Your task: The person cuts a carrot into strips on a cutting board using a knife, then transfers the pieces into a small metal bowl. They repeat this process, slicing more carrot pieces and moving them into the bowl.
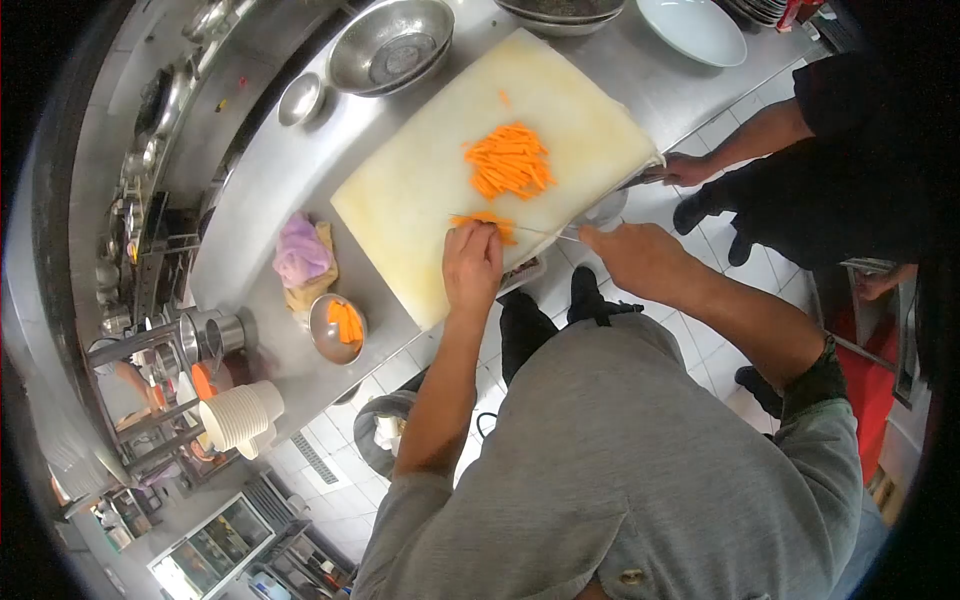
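Observation:
A pile of orange carrot sticks (508,161) lies on the pale cutting board (400,190). Nearer me, more carrot pieces (500,222) lie under the fingertips of my left hand (473,262), whose fingers are bent together and press them on the board. My right hand (630,258) is closed around the handle of a knife (535,231). The thin blade reaches left over the board to the carrot pieces beside my left fingers. To the left, a small metal bowl (338,328) holds larger carrot pieces.
Metal bowls (390,45) and a white plate (692,30) stand at the counter's far side. A purple cloth (302,250) lies left of the board. At the right, another person's hand (686,169) is near the board's corner. Stacked cups (233,417) stand lower left.

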`<state>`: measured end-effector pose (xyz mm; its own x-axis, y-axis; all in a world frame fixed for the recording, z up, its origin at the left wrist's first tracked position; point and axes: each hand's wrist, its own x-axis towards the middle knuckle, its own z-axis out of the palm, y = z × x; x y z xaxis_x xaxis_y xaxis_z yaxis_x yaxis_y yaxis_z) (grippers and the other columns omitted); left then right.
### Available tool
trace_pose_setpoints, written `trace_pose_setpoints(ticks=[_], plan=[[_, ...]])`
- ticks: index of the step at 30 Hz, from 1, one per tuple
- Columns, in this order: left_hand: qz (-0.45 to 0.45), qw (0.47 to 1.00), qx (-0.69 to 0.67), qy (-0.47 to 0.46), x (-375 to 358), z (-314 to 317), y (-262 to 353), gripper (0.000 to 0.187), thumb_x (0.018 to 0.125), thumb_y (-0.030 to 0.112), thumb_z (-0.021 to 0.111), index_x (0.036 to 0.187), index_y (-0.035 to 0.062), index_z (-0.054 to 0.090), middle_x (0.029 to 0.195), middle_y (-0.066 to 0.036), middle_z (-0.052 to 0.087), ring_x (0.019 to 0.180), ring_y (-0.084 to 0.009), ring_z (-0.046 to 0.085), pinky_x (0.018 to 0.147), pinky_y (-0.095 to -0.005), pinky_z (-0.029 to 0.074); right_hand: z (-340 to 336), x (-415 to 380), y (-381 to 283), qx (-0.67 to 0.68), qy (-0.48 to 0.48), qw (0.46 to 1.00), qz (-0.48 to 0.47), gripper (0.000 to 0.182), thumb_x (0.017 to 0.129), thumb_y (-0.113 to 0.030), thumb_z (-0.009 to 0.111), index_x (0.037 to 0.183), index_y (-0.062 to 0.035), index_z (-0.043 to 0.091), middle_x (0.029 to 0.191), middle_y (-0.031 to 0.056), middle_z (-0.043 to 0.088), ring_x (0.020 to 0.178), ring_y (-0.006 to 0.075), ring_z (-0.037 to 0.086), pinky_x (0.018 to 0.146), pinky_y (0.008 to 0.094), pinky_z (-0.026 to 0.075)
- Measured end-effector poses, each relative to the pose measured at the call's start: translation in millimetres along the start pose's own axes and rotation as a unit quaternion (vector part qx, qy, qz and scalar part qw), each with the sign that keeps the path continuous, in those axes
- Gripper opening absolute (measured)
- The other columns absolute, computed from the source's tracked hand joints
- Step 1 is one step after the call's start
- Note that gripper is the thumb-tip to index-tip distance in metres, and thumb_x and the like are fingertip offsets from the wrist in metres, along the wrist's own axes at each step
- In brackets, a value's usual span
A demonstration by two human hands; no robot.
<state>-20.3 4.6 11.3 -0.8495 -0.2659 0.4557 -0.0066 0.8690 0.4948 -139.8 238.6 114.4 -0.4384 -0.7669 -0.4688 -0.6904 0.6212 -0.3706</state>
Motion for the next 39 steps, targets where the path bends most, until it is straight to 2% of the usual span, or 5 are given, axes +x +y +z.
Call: trace_pose_setpoints(ticks=[13, 28, 30, 36, 39], plan=[[0.0, 0.999, 0.031, 0.018, 1, 5, 1, 0.016, 0.082, 0.001, 0.074, 0.098, 0.0044, 0.072, 0.1, -0.01, 0.068, 0.092, -0.0314, 0.063, 0.082, -0.0402, 0.054, 2, 4, 6, -0.025, -0.01, 1.0, 0.013, 0.038, 0.093, -0.005, 0.053, 0.131, -0.0027, 0.055, 0.087, 0.0236, 0.071, 0.083, 0.04, 0.073, 0.072, 0.0523, 0.058], [0.006, 1.0, 0.022, 0.004, 1, 10, -5, 0.013, 0.083, 0.001, 0.071, 0.095, 0.0033, 0.071, 0.099, -0.012, 0.069, 0.092, -0.0329, 0.064, 0.082, -0.041, 0.054, 16, 57, 23, 0.032, 0.031, 0.995, -0.085, 0.019, 0.098, -0.011, 0.053, 0.115, -0.0032, 0.053, 0.082, 0.0265, 0.067, 0.084, 0.0464, 0.068, 0.072, 0.0558, 0.052], [-0.001, 1.0, 0.007, 0.015, 2, 12, -9, 0.013, 0.083, 0.001, 0.071, 0.096, 0.0027, 0.071, 0.102, -0.012, 0.07, 0.094, -0.0339, 0.065, 0.083, -0.0412, 0.054, 4, 53, 24, 0.047, 0.029, 0.998, -0.04, 0.019, 0.1, -0.014, 0.052, 0.115, -0.0025, 0.052, 0.084, 0.0269, 0.067, 0.084, 0.0468, 0.068, 0.073, 0.0565, 0.052], [-0.152, 0.976, -0.041, 0.149, 15, -48, -4, 0.009, 0.092, 0.002, 0.067, 0.101, 0.0041, 0.071, 0.1, -0.011, 0.072, 0.089, -0.0268, 0.069, 0.078, -0.0366, 0.056, 4, 10, 2, 0.095, -0.021, 0.995, -0.01, 0.02, 0.097, -0.011, 0.054, 0.115, -0.0027, 0.053, 0.087, 0.0289, 0.069, 0.085, 0.0489, 0.068, 0.075, 0.0582, 0.053], [-0.249, 0.947, 0.072, 0.189, 1, -111, -26, 0.007, 0.093, 0.006, 0.069, 0.099, 0.0036, 0.071, 0.094, -0.011, 0.072, 0.082, -0.0258, 0.068, 0.072, -0.0348, 0.055, 31, 9, -23, 0.137, -0.046, 0.986, -0.08, 0.018, 0.098, -0.013, 0.056, 0.111, -0.0028, 0.05, 0.089, 0.0303, 0.068, 0.088, 0.0506, 0.066, 0.08, 0.0617, 0.049]])
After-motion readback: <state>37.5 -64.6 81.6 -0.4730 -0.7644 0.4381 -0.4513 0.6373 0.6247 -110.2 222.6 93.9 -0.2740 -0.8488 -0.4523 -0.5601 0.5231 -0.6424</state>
